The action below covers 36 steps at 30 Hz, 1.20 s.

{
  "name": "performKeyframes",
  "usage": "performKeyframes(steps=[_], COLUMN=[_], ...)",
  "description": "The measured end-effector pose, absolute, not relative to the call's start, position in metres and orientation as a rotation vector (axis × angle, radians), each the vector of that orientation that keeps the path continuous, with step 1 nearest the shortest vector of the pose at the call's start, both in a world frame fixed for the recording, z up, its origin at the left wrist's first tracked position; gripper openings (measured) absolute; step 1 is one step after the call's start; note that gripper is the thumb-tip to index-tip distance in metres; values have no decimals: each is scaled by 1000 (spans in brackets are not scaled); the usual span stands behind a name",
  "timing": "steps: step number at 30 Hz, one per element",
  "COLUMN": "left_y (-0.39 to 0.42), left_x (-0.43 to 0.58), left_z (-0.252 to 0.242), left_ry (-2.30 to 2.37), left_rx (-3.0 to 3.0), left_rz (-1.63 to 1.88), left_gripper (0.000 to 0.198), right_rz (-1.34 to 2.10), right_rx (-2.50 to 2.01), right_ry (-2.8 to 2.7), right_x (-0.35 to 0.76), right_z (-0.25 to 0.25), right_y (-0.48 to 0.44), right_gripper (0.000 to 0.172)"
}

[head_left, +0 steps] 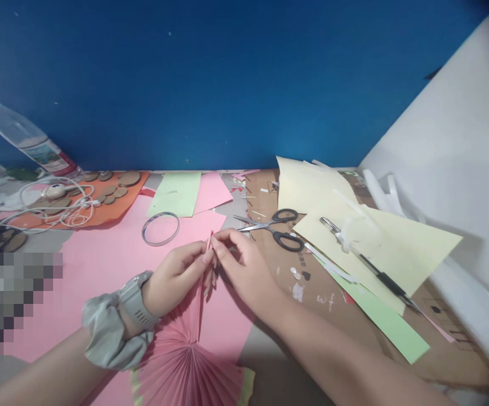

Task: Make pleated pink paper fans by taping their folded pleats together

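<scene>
A pleated pink paper fan [172,366] lies low in the middle of the head view, its folds spreading from one centre point. Pale green shows along parts of its outer edge. At the top of a narrow upright fold, my left hand [181,270] pinches the paper between thumb and fingers. My right hand [240,265] closes on the same tip from the other side, the fingertips of both hands meeting there. Black-handled scissors [270,225] lie just beyond my right hand, blades partly apart. A roll of clear tape [160,229] rests beyond my left hand.
Pink sheets [101,270] lie under the hands. To the right, cream paper [379,248], a black pen [386,282] and a green strip [379,321] cover cardboard [333,338]. A plastic bottle [37,141], white cable [75,211] and orange sheet [118,206] are at left. A blue panel [210,84] stands behind.
</scene>
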<state>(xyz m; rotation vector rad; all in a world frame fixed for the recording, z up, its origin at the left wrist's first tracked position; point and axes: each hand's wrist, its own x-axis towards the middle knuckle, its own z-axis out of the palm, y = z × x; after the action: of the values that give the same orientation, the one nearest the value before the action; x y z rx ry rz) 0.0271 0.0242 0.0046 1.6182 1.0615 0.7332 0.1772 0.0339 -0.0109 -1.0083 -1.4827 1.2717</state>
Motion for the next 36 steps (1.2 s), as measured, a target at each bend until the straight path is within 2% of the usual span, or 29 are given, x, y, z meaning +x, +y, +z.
performKeyframes(steps=[36], left_y=[26], left_x=[27], left_z=[4], left_ry=[1095], left_rx=[1681], left_rz=[704], left_gripper=[31], right_rz=[1405], right_rx=[-945], right_ry=[-1368], right_x=[174], right_z=[-7], right_y=[34], right_gripper=[19])
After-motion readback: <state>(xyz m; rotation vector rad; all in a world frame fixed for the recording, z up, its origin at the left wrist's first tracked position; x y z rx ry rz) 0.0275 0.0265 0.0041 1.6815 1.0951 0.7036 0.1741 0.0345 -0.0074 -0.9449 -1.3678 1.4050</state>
